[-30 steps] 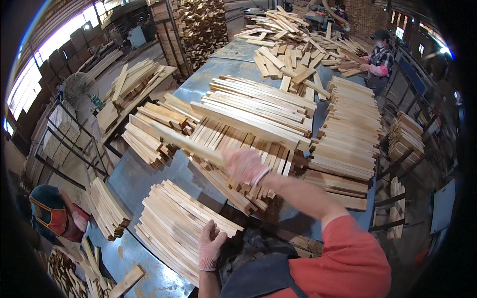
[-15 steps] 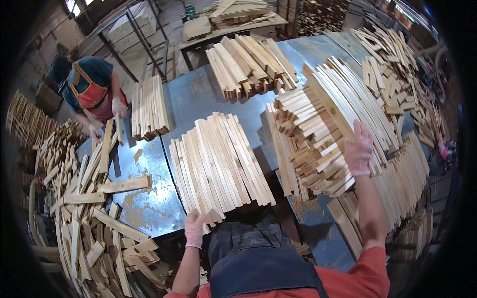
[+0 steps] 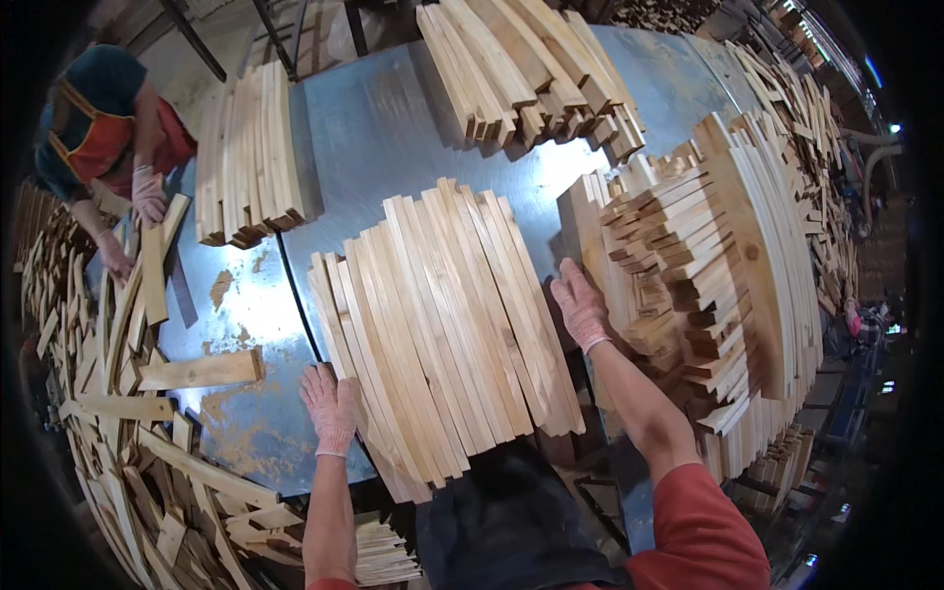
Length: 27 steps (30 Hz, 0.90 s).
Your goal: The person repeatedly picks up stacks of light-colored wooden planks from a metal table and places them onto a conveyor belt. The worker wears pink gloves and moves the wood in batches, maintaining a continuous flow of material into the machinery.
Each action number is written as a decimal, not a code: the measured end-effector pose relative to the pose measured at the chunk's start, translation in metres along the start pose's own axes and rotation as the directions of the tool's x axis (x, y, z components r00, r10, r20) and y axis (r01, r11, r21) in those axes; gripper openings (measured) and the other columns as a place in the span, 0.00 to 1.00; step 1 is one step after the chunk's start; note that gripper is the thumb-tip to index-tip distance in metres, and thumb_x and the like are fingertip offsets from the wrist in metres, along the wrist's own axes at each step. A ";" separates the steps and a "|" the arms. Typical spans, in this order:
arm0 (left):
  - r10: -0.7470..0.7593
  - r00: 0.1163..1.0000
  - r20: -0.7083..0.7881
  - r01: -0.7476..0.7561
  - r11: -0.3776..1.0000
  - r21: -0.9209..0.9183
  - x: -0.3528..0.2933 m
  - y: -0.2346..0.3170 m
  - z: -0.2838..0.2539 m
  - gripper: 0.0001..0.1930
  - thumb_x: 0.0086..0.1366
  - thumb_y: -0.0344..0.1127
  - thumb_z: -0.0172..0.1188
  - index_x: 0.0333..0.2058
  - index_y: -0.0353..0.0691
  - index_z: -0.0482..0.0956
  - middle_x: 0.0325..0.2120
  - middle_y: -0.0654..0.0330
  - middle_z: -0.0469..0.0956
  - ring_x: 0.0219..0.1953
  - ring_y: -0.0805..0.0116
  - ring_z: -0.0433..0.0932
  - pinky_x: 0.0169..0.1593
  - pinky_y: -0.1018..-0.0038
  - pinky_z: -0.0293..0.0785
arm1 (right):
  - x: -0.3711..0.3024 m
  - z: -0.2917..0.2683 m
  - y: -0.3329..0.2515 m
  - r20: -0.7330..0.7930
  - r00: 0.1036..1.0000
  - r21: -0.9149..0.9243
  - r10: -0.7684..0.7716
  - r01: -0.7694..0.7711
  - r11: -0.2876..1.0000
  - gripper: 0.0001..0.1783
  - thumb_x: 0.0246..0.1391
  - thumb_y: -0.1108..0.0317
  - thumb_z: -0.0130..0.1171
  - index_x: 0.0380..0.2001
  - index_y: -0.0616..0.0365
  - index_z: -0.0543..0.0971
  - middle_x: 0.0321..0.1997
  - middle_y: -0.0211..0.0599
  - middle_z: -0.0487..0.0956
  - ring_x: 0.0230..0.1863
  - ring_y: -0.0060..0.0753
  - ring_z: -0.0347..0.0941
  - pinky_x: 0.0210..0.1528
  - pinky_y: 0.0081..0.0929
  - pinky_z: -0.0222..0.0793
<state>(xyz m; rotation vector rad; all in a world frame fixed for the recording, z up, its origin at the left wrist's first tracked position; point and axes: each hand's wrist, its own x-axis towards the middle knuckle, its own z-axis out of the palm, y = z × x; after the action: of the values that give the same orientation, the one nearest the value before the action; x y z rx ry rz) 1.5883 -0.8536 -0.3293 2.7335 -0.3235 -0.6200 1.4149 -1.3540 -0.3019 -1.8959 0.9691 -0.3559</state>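
The person now looks straight down at a flat bunch of wooden slats (image 3: 442, 324) lying side by side on the grey metal tabletop (image 3: 383, 138). A second ago the right hand was up over the far piles with a slat in it. Now that slat is gone from the hand, and both hands are down low by the bunch.

The left hand (image 3: 329, 408) wears a pink glove. It lies flat and open on the tabletop, with its fingers touching the left edge of the bunch, near the bottom corner. It grips nothing.

The right hand (image 3: 580, 307), also gloved, is open too. Its palm lies on the right edge of the bunch, in the gap between the bunch and the tall stack of slats (image 3: 708, 275) just beside it. It grips nothing either.

So the hands now sit one on each side of the bunch, which looks like squeezing or straightening it into a neat row, not picking from the piles any more. The slats fan out a bit at the top and are not yet even.

At the far left another person (image 3: 98, 128) bends over loose slats (image 3: 147, 472), each of their gloved hands on one.
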 end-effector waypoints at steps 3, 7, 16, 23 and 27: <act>0.009 0.999 0.038 -0.008 1.000 -0.019 0.011 -0.007 0.016 0.41 0.81 0.56 0.46 0.79 0.33 0.51 0.82 0.38 0.41 0.84 0.38 0.34 0.83 0.47 0.26 | -0.001 0.036 -0.006 0.015 0.993 -0.146 -0.113 0.114 0.983 0.33 0.72 0.62 0.63 0.76 0.55 0.69 0.75 0.42 0.75 0.75 0.33 0.69 0.76 0.31 0.63; -0.164 0.983 0.080 0.183 0.861 -0.475 0.000 0.017 0.009 0.42 0.79 0.53 0.53 0.81 0.37 0.48 0.82 0.44 0.46 0.83 0.43 0.41 0.82 0.50 0.38 | -0.005 0.053 0.005 0.121 0.972 0.464 0.201 -0.234 0.854 0.35 0.70 0.66 0.66 0.77 0.53 0.70 0.73 0.34 0.76 0.71 0.30 0.71 0.74 0.30 0.65; -0.007 0.929 0.371 0.371 0.074 -0.926 0.014 0.062 -0.037 0.45 0.63 0.42 0.73 0.74 0.37 0.61 0.63 0.52 0.75 0.62 0.57 0.79 0.64 0.59 0.79 | -0.002 0.035 -0.010 0.457 0.824 0.543 0.334 -0.556 0.629 0.37 0.63 0.68 0.70 0.74 0.55 0.71 0.66 0.33 0.79 0.64 0.29 0.76 0.69 0.31 0.71; -0.005 0.859 0.513 0.512 0.040 -0.858 0.004 0.038 -0.021 0.36 0.60 0.35 0.73 0.66 0.34 0.71 0.50 0.53 0.84 0.48 0.60 0.86 0.53 0.64 0.85 | -0.014 0.014 -0.010 0.589 0.731 0.488 0.344 -0.661 0.570 0.33 0.60 0.65 0.72 0.67 0.60 0.76 0.59 0.35 0.83 0.58 0.32 0.80 0.65 0.34 0.75; -0.030 0.896 0.443 0.443 0.004 -0.896 -0.049 0.053 -0.038 0.33 0.59 0.33 0.73 0.63 0.34 0.73 0.48 0.54 0.84 0.46 0.63 0.85 0.52 0.67 0.84 | -0.036 -0.004 0.003 0.610 0.717 0.462 0.335 -0.667 0.585 0.31 0.59 0.65 0.73 0.63 0.63 0.79 0.55 0.36 0.85 0.55 0.33 0.82 0.60 0.33 0.78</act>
<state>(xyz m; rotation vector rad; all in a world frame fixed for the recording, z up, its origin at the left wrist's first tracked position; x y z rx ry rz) 1.5543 -0.8787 -0.2591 1.1967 0.4653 -0.8852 1.3876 -1.3299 -0.2965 -0.8938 0.8610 0.1238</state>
